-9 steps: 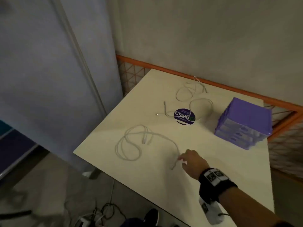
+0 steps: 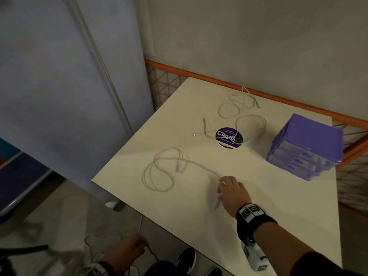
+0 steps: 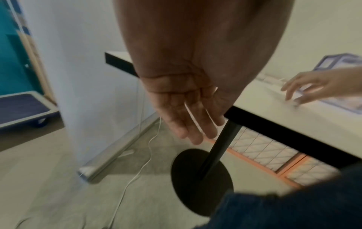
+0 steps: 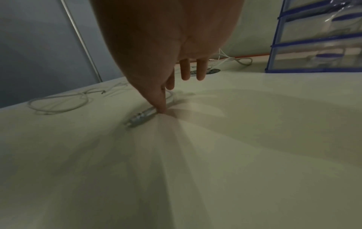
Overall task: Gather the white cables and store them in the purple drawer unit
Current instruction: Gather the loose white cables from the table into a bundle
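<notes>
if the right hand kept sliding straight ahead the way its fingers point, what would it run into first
Probably the round purple sticker with the middle white cable looped across it. The right hand points up the table towards them, its thumb on the near cable. The purple drawer unit sits off to the right, though depth is uncertain.

Right hand (image 2: 233,193) now lower on nearest cable (image 2: 165,172), over its end stretch; before, fingertips only reached bend above plug. Thumb tip now pressed onto cable just behind plug (image 4: 140,118), against table (image 2: 278,206); other fingers extended, off surface. Left hand (image 2: 127,251) newly in head view at bottom edge, below table, fingers loosely hanging; absent earlier. Cable loops appear unshifted in shape; camera framing slightly changed.
</notes>
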Demonstrator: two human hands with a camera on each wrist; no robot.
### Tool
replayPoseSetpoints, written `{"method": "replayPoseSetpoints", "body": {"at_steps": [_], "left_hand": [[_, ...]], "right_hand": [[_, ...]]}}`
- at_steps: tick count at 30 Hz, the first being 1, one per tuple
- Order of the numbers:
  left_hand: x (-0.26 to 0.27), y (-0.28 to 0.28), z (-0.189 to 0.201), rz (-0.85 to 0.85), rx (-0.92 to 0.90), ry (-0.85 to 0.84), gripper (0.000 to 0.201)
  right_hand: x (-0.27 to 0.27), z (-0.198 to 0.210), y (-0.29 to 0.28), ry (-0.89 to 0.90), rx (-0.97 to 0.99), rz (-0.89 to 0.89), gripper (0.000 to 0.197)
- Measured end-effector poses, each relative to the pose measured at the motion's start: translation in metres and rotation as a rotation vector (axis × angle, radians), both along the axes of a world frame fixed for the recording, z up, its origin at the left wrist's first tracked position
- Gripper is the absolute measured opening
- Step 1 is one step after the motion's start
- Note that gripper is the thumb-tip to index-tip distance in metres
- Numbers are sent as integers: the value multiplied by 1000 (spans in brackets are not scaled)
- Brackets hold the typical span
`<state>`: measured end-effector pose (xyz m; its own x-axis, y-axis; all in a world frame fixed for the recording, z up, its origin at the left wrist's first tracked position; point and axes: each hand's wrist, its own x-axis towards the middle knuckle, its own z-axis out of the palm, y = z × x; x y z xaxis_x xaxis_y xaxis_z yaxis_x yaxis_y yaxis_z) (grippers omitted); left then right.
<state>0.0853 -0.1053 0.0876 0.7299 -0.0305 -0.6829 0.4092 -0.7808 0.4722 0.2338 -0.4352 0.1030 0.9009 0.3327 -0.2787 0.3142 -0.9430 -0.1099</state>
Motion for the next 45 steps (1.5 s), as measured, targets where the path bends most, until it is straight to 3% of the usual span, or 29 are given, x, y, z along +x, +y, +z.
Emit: {"method": "replayPoseSetpoints", "body": {"at_steps": [4,9,13,19,23,26,29,31,36,39,42,45], "left_hand": [[38,-23,27,-37,-48,-107,14],[96,-65,62,-41,-198,-235,25],[134,-105,86,93,-395,-309,38],[180,-137,106,357,-655,-401,35],[217,-135,116,542,-827,-430,28],[248,-128,117,719,-959,-405,24],[273,-122,113,821,-944,-366,19],[285,-120,107,864,-895,-333,11],[298,-115,88,773,-802,-273,25],[301,-114,79,735,-795,-231,28],[305,-118,71,720,-779,-172,36],[304,-127,69,744,-801,-105,41]], "right_hand": [[-3,3,-2,-7,95,5,23],[-8,39,19,118,587,-263,19],[-5,59,39,174,954,-428,17],[10,81,57,337,1122,-459,18],[37,78,46,340,1069,-450,21],[75,67,38,238,1021,-500,26],[125,46,31,64,820,-478,23],[158,32,28,62,630,-412,29],[206,3,30,153,261,-246,59],[204,-8,29,124,75,-201,56],[192,-17,26,18,163,-219,36],[182,-21,21,-26,411,-296,31]]}}
